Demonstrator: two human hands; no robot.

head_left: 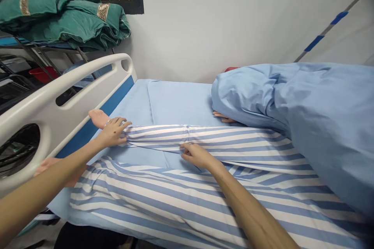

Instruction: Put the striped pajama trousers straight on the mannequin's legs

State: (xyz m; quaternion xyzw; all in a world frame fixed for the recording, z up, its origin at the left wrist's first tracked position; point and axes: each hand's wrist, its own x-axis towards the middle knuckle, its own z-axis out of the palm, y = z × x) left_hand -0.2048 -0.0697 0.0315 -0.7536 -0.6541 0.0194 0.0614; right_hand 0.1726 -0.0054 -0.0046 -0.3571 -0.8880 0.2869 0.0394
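Striped blue-and-white trousers [163,198] cover two legs stretched out on the bed, probably a manikin's. My left hand [114,131] spans the far leg's hem at the ankle, thumb on the near side and fingers on the far side. Beyond it, a bare foot [98,118] sticks out. Around the knee of that same leg, my right hand [197,155] has its fingers curled, pinching the cloth's near edge. The nearer foot [48,164] is partly hidden behind my left forearm.
A white bed end board [87,74] stands at the left. A light blue quilt [321,124] is heaped at the right, with another hand's fingers [223,117] showing under it. Green folded bedding [67,19] lies on a rack behind. A pale wall [189,31] runs along the far side.
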